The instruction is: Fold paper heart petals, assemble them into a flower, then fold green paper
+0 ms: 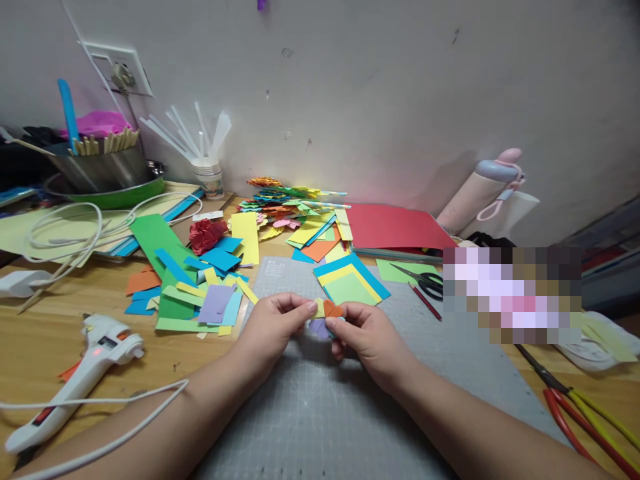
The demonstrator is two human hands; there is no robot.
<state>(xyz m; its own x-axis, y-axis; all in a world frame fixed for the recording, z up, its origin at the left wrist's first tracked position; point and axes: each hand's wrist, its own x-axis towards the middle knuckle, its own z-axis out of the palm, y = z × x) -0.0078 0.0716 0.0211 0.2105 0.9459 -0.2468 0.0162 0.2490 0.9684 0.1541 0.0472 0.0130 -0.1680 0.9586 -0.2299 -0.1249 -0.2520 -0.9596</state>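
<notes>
Over a grey cutting mat [310,407] both my hands pinch a small folded paper piece [327,313] with yellow, orange and purple parts. My left hand [273,327] grips its left side with fingers closed. My right hand [367,337] grips its right side, thumb on the orange part. Just beyond the hands lies a stack of blue, yellow and green paper squares [350,283].
A white glue gun [85,370] with its cord lies at the left. Coloured paper scraps [195,280] cover the wooden table behind. Black scissors [425,280] and a red pencil [425,301] lie right of the squares; red-and-yellow pliers [580,407] at the far right. A red sheet [395,227] lies behind.
</notes>
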